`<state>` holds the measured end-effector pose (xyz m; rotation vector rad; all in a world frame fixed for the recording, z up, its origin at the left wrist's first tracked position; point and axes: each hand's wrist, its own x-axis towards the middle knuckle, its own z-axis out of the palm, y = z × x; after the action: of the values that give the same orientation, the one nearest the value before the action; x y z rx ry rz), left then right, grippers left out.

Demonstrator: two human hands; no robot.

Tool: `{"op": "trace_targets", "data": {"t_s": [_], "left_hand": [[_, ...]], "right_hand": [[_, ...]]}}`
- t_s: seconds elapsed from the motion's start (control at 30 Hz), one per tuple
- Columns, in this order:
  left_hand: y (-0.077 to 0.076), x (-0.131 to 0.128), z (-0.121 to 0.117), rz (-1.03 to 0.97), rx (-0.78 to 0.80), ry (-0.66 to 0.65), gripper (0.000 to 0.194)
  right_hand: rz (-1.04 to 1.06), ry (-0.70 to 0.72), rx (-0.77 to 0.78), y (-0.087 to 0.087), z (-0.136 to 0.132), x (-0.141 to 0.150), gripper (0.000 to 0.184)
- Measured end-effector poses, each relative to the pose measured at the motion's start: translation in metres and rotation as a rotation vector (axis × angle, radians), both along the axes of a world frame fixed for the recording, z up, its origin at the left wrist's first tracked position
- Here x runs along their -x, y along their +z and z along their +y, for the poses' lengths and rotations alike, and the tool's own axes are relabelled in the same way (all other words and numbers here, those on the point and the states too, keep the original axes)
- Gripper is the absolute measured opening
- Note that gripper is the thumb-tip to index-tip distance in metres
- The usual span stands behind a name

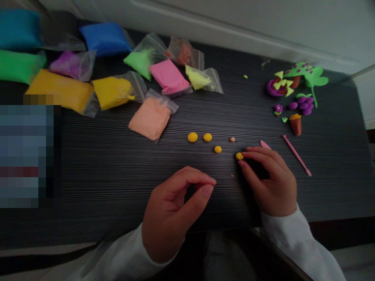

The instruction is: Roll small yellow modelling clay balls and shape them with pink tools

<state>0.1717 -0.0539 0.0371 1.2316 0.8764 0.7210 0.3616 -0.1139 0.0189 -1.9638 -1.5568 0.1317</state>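
My right hand (272, 181) pinches a small yellow clay ball (239, 156) between thumb and fingertips, low over the dark table. A darker, orange-brown spot shows on the ball beside the fingertips. To its left, my left hand (178, 207) has thumb and index finger drawn together; anything between them is too small to make out. Beyond the hands lie three more yellow clay balls, a large one (192, 137), another (207, 137) and a smaller one (217, 149). A tiny peach clay ball (232, 139) rests near them, and a small crumb (232, 175) lies between my hands.
Bags of coloured clay, including a peach bag (152, 117) and a pink bag (169, 76), fill the back left. Finished clay pieces stand right: a green plant (316, 77), purple grapes (304, 103), a brown cone (296, 125). A pink modelling tool (297, 155) lies nearby.
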Motion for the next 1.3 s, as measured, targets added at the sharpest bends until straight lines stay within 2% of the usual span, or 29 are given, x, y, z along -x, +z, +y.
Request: {"op": "trace_targets", "data": {"t_s": [0.37, 0.5, 0.7, 0.9, 1.07, 1.3], "left_hand": [[0.000, -0.002, -0.001, -0.022, 0.054, 0.026, 0.015], [-0.001, -0.006, -0.002, -0.090, 0.227, 0.039, 0.018], [-0.002, -0.009, -0.003, -0.427, 0.550, -0.092, 0.025], [0.004, -0.005, -0.007, -0.576, 0.719, -0.161, 0.018], [0.012, 0.000, -0.014, -0.654, 0.727, -0.195, 0.013], [0.020, 0.009, -0.026, -0.694, 0.622, -0.200, 0.015]], "right_hand": [[0.016, 0.013, -0.032, 0.007, -0.001, 0.006, 0.021], [0.082, 0.063, -0.047, 0.025, -0.004, 0.017, 0.025], [0.141, 0.225, -0.031, 0.058, -0.006, 0.039, 0.023], [0.207, 0.261, -0.057, 0.070, -0.012, 0.049, 0.020], [0.278, 0.289, -0.075, 0.079, -0.022, 0.055, 0.018], [0.259, 0.300, -0.062, 0.090, -0.032, 0.061, 0.013]]}}
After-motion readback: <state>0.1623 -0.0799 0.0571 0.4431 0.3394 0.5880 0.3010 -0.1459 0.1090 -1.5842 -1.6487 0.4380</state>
